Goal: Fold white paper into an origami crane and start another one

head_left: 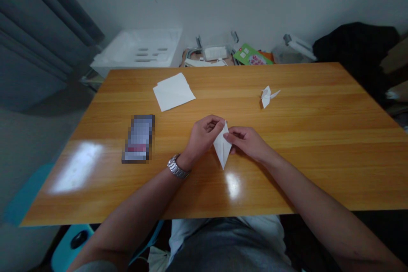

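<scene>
Tapering to a point toward the person, the folded white paper piece (222,149) is held just above the middle of the wooden table (287,170), with the left hand (202,136) closed on its upper left edge and the right hand (247,141) pinching its upper right edge between thumb and fingers. A metal wristwatch (177,167) sits on the left wrist. Farther off lie a finished paper crane (267,95) to the right, flat white sheets (174,91) at the far left, and a blurred phone (139,137) near the left.
</scene>
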A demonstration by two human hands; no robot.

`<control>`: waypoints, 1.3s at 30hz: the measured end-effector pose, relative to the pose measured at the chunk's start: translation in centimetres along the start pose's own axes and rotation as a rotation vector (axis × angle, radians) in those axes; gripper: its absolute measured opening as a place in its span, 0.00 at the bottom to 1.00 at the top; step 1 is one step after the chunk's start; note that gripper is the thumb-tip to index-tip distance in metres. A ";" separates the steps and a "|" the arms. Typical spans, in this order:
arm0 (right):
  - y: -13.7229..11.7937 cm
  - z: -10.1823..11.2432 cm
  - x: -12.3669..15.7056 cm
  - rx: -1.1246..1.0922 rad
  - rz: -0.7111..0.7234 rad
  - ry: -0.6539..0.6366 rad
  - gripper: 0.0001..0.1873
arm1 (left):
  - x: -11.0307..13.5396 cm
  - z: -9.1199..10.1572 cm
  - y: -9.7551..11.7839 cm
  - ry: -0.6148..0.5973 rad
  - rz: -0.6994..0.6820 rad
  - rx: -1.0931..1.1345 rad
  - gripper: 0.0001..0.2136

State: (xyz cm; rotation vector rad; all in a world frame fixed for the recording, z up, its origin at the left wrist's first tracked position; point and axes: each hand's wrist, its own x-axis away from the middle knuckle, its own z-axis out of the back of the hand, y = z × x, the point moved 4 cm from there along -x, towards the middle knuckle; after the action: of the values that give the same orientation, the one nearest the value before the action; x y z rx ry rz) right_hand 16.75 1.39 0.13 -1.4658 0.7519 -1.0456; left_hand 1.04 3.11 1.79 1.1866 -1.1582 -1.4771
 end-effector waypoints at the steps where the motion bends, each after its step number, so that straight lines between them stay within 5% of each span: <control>1: 0.0 0.0 0.0 0.007 -0.001 0.003 0.22 | 0.0 0.0 0.0 0.003 -0.002 -0.002 0.10; 9: 0.1 0.0 0.1 0.127 0.037 0.002 0.22 | 0.0 0.0 -0.2 0.023 -0.005 -0.032 0.10; 39: 0.2 -0.1 0.1 0.019 -0.031 0.044 0.22 | -0.3 -0.1 -1.0 -0.029 0.064 0.117 0.10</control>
State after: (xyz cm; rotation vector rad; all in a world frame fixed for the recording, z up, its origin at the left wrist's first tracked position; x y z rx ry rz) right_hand 16.71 1.20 -0.02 -1.4470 0.7504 -1.1089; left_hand 1.07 3.56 0.89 1.1987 -1.3058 -1.3991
